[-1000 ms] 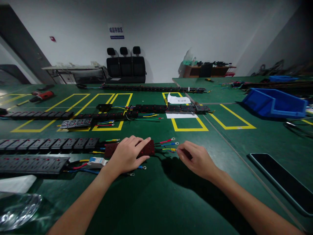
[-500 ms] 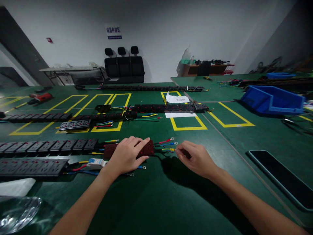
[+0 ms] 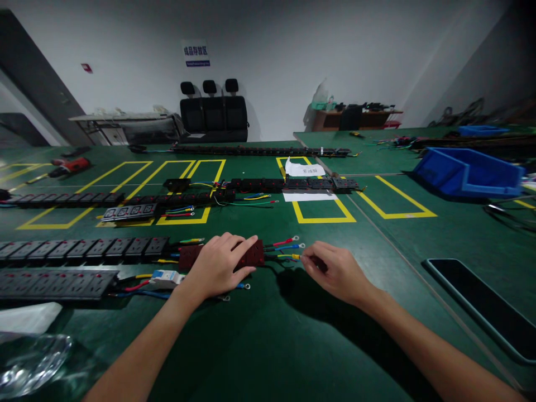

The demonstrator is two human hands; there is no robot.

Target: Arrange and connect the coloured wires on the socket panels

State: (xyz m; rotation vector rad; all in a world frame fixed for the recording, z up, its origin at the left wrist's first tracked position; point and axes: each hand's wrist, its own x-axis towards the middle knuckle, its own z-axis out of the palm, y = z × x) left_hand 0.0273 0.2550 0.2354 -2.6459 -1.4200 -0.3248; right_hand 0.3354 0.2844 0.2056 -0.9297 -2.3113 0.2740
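A dark red socket block (image 3: 254, 253) lies on the green table, with my left hand (image 3: 221, 264) wrapped over its middle. From its right end come short wires with ring terminals: a red one (image 3: 288, 241), a blue one (image 3: 293, 246) and a yellow-green one (image 3: 288, 256). My right hand (image 3: 330, 268) pinches at the tip of the yellow-green wire, thumb and forefinger together. Left of the block are a row of black sockets (image 3: 100, 250), a second black strip (image 3: 58, 283) and a white breaker (image 3: 166, 279) with wires.
A phone (image 3: 481, 304) lies at the right, below a blue bin (image 3: 467, 172). More socket strips (image 3: 268, 184) and paper sheets (image 3: 310, 196) lie farther back. A red power tool (image 3: 75, 166) rests at the far left, clear plastic (image 3: 33, 363) at the near left.
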